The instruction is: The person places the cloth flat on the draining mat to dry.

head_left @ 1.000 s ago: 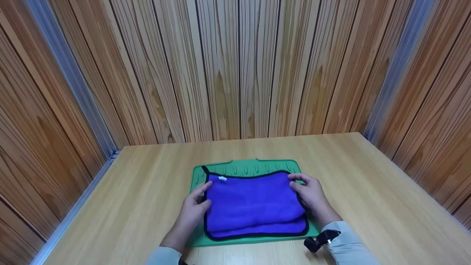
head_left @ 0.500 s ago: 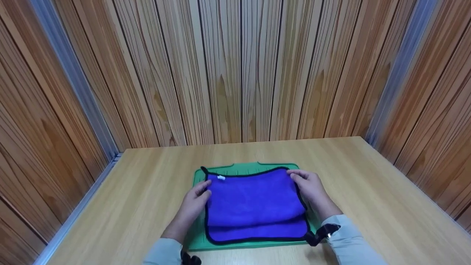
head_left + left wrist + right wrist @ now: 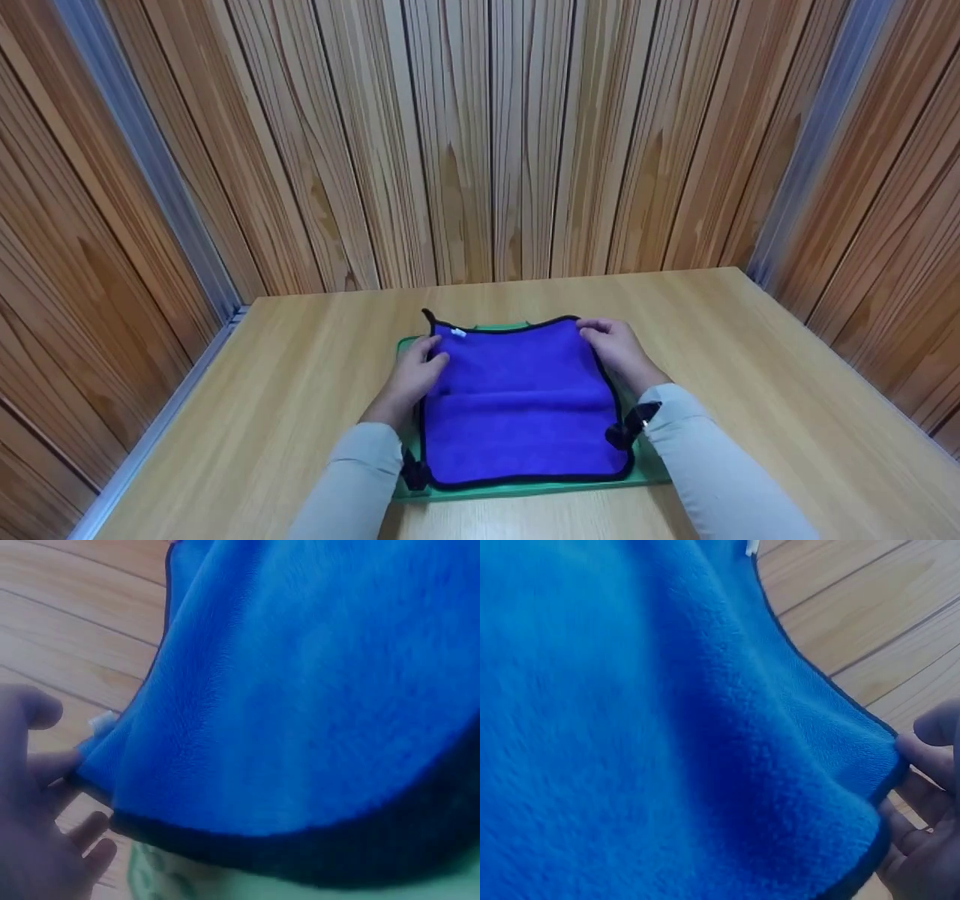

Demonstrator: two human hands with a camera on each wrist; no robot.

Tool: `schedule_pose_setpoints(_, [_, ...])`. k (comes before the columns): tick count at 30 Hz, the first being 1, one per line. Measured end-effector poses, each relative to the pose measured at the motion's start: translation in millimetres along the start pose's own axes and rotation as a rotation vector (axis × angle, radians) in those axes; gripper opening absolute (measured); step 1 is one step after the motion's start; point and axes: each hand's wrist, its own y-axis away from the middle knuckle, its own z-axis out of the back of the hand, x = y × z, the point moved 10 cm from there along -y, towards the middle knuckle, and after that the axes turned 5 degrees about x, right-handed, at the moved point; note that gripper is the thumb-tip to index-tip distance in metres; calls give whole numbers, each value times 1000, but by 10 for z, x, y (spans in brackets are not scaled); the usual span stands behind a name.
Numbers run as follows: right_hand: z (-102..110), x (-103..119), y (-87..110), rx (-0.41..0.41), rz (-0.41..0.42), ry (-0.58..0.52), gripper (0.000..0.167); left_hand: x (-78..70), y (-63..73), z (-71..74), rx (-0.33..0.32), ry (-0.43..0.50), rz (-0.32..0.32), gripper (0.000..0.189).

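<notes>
Left hand (image 3: 411,373), right hand (image 3: 616,351) hold cloth (image 3: 521,375) corners | table (image 3: 292,397) — wide alongside

Cloth (image 3: 525,439) over mat (image 3: 648,471), perhaps partly touching

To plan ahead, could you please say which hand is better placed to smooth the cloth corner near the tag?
Probably the left hand: it grips the cloth near the white tag; the right hand holds another corner.
</notes>
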Motion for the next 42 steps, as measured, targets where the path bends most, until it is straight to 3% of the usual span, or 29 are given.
schedule_pose_setpoints(7, [-127, -71, -124, 61, 11, 271, 38, 158, -49, 10, 2, -178, 110, 57])
schedule_pose_setpoints(15, [-163, -15, -172, 88, 39, 455, 45, 86, -108, -78, 12, -292, 86, 57])
schedule_pose_setpoints(22, [-106, 39, -147, -10, 67, 523, 45, 42, -172, -90, -58, -313, 40, 58])
schedule_pose_setpoints(32, [-217, -26, -147, 86, -3, 643, 54, 123, -149, -143, -37, -418, 86, 57])
schedule_pose_setpoints(39, [-182, 65, -156, 8, 73, 680, 50, 13, -205, -69, -134, -407, 15, 53])
schedule_pose_setpoints(42, [-215, 66, -150, 17, 68, 691, 52, 42, -210, -84, -109, -419, 28, 55])
